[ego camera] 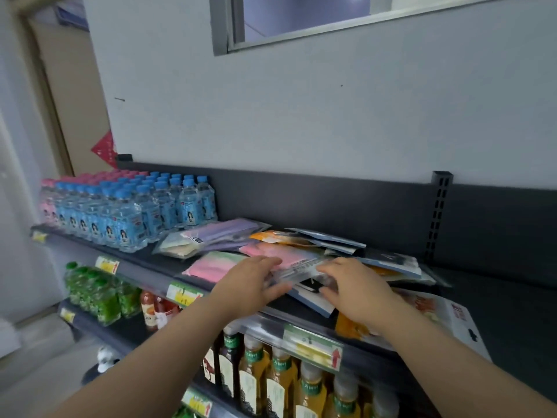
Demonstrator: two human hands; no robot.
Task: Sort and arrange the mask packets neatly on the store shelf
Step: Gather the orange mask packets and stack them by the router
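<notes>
A loose pile of mask packets lies on the dark top shelf [497, 300]. It includes a pink packet [211, 267], a purple one [223, 233], a cream one [177, 247], an orange one [271, 236] and dark blue-grey ones [331, 239]. My left hand [253, 282] and my right hand [358, 294] hold the two ends of a clear packet with a black mark [304, 277] just above the pile's front. On each hand, fingers lie over the packet and the thumb sits under it. The packet is blurred.
Small water bottles with blue caps [135, 212] and pink caps [48, 203] fill the shelf's left end. A large orange and white packet [446, 312] overhangs the front edge at right. Lower shelves hold green bottles [96, 294] and tea bottles [280, 378]. A slotted upright [438, 215] stands behind.
</notes>
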